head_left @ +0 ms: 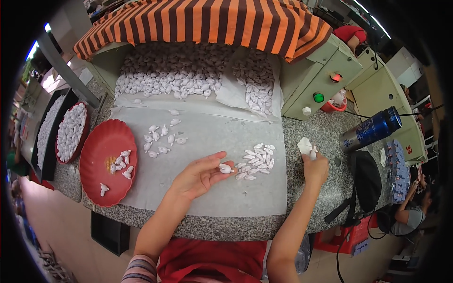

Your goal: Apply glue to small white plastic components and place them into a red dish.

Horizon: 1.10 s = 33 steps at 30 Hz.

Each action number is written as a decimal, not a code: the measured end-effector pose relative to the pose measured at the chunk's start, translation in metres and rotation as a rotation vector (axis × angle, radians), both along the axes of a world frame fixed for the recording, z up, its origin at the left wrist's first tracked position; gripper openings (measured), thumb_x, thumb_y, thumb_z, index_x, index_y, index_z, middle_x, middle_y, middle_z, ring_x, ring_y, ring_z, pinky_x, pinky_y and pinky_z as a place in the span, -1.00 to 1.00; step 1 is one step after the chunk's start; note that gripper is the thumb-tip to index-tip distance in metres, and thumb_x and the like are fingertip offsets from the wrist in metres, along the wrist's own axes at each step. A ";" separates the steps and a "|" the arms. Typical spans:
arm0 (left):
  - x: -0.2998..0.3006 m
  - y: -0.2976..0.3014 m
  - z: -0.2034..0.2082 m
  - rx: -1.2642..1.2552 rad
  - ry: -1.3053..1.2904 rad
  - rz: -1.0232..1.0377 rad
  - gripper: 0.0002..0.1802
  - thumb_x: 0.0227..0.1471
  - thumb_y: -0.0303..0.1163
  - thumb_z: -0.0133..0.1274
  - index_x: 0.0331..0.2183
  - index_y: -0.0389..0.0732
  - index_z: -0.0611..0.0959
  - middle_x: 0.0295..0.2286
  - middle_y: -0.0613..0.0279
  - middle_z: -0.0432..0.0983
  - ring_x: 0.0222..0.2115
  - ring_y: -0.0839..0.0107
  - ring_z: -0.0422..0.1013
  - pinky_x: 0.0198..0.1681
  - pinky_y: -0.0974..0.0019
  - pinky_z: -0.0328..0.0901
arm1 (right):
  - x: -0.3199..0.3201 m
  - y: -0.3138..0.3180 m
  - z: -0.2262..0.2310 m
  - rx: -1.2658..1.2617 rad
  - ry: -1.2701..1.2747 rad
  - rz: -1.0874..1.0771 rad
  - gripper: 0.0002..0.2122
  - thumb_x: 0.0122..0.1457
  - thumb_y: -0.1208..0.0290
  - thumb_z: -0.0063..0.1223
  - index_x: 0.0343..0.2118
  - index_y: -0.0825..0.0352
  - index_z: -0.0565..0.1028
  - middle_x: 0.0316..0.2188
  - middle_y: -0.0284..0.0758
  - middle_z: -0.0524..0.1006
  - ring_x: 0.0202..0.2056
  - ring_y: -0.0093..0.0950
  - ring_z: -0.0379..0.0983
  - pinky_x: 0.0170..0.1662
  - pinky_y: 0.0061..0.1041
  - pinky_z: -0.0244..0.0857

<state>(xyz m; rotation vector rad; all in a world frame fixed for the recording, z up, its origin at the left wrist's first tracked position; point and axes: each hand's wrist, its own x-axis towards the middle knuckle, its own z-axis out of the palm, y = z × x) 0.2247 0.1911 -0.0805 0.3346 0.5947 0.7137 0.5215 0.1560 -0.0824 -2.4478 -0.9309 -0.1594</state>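
My left hand point(204, 175) is turned palm up over the paper sheet, with a small rounded white figure piece point(225, 168) held at its fingers. Just right of it lies a cluster of slim white pieces point(257, 162). Farther back on the left, several loose rounded white pieces point(163, 137) are scattered. My right hand point(315, 169) is over the granite top, fingers closed around something small and whitish whose kind I cannot make out. A crumpled white scrap point(304, 144) lies at its fingertips.
A red scalloped dish point(89, 165) holds several joined white pieces. Behind it are a heaped red bowl point(71, 129) and a black tray point(47, 129). White pieces fill the box under a striped cloth point(203, 23). A blue bottle point(373, 129) and a black bag point(367, 177) occupy the right.
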 end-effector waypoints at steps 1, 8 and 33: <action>0.000 -0.001 0.001 -0.006 -0.006 0.003 -0.57 -0.03 -0.41 -0.02 -0.12 -0.42 0.32 -0.23 -0.15 0.35 -0.14 -0.02 0.31 -0.14 0.33 0.34 | 0.004 -0.001 -0.006 -0.106 -0.088 -0.057 -0.70 -0.18 0.30 0.17 -0.38 0.38 0.53 -0.52 -0.16 0.52 -0.46 -0.16 0.45 -0.39 -0.31 0.28; 0.000 0.000 -0.001 -0.024 -0.009 0.088 -0.59 -0.03 -0.43 -0.03 -0.13 -0.41 0.34 -0.22 -0.15 0.34 -0.15 0.00 0.31 -0.12 0.32 0.33 | -0.060 0.007 0.015 0.275 0.529 0.506 -0.81 -0.18 0.50 0.17 -0.42 0.36 0.53 -0.63 -0.33 0.46 -0.60 -0.53 0.37 -0.50 -0.62 0.22; 0.006 -0.027 0.016 0.455 0.407 0.716 -0.68 -0.17 -0.61 0.07 -0.28 -0.28 0.40 -0.34 0.18 0.42 -0.36 0.45 0.38 -0.26 0.45 0.29 | -0.151 -0.013 0.030 0.052 0.879 0.974 -0.84 -0.16 0.54 0.15 -0.44 0.42 0.50 -0.63 -0.36 0.43 -0.55 -0.63 0.31 -0.46 -0.64 0.20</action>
